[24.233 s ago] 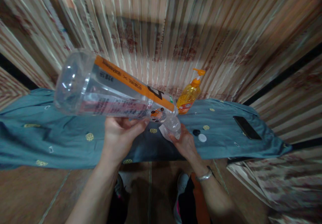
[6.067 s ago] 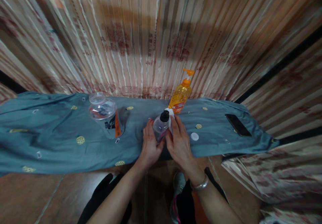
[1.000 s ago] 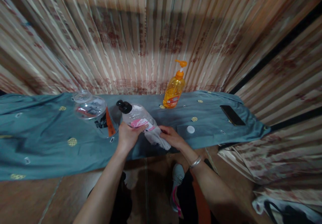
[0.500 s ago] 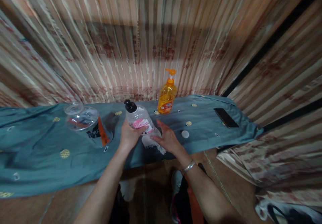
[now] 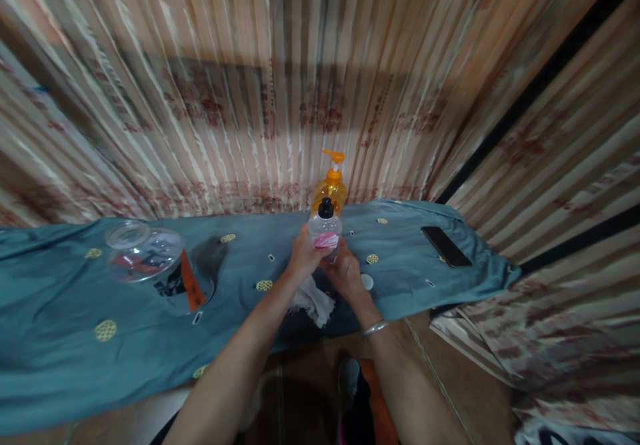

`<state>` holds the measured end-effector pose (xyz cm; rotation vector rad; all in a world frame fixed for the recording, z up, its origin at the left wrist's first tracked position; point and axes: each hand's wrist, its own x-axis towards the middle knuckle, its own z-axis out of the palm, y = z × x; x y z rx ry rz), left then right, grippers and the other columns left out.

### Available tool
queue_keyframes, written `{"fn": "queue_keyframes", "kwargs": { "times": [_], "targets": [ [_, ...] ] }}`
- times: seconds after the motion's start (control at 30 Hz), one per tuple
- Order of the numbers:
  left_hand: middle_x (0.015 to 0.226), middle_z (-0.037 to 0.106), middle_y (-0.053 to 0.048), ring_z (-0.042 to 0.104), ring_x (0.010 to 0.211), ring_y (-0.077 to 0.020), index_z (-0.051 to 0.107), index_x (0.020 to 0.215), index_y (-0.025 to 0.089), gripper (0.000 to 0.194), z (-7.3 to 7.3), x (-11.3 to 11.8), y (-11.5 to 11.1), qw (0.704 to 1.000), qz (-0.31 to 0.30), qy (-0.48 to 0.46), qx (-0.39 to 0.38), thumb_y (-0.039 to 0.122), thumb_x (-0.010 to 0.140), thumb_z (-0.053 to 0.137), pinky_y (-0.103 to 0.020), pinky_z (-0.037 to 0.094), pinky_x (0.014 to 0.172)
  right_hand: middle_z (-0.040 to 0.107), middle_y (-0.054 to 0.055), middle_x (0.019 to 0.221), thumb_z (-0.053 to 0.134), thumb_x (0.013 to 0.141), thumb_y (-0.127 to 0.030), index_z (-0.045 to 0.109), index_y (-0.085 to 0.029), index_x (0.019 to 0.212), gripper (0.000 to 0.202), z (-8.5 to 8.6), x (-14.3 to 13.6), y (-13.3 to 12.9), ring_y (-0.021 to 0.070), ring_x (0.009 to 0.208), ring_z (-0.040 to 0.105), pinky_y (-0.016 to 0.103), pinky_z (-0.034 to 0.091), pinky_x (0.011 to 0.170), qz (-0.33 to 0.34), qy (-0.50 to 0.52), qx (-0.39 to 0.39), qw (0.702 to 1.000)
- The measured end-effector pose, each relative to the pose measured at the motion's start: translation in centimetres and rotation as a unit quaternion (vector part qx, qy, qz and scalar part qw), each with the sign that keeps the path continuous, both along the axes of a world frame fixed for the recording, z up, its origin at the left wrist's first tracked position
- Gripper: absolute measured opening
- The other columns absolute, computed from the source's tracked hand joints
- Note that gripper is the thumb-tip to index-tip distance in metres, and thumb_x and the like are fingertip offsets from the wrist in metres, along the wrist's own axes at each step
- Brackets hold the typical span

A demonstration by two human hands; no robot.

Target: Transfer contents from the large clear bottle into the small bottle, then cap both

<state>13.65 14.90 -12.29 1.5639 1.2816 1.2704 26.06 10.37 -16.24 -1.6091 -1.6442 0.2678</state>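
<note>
A clear bottle with a black cap and pink label stands upright between my two hands. My left hand is wrapped round its left side. Low on its right side, my right hand closes against it, its fingertips partly hidden. Directly behind rises an orange pump bottle, its lower part covered by the clear one. A crumpled white cloth lies below my hands at the table's front. Beside my right hand is a small white round disc.
A large clear plastic jar with an orange and black label stands on the left of the cloth-covered table. Toward the right end lies a black phone. A pleated curtain hangs behind, and dark poles cross at the right.
The clear bottle has moved right, in front of the orange pump bottle, and turned upright. My right hand, open and apart before, has closed on it. The view has shifted slightly.
</note>
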Motion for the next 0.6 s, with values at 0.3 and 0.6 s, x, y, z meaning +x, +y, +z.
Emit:
{"fn": "queue_keyframes", "kwargs": {
  "times": [0.3,0.6],
  "targets": [
    [0.113,0.075,-0.008,0.073,0.107,-0.0281,0.057,0.123,0.019,0.072,-1.1,2.3,1.5,0.999,-0.009,0.028,-0.021,0.011,0.057,0.085,-0.041,0.055,0.096,0.076,0.018,0.109,0.066,0.082,-0.02,0.055,-0.012,0.132,0.052,-0.6,1.3,1.8,0.0321,0.103,0.075,0.043,0.059,0.088,-0.044,-0.002,-0.031,0.999],
    [0.117,0.072,-0.01,0.07,0.114,-0.0287,0.059,0.118,0.019,0.056,-3.8,2.5,2.2,0.999,-0.031,0.01,-0.001,0.014,0.066,0.081,-0.044,0.054,0.1,0.077,0.017,0.107,0.064,0.085,-0.02,0.057,-0.014,0.126,0.042,-1.0,2.0,2.4,0.0305,0.101,0.076,0.041,0.059,0.089,-0.053,-0.001,-0.056,0.997]
  ]
}}
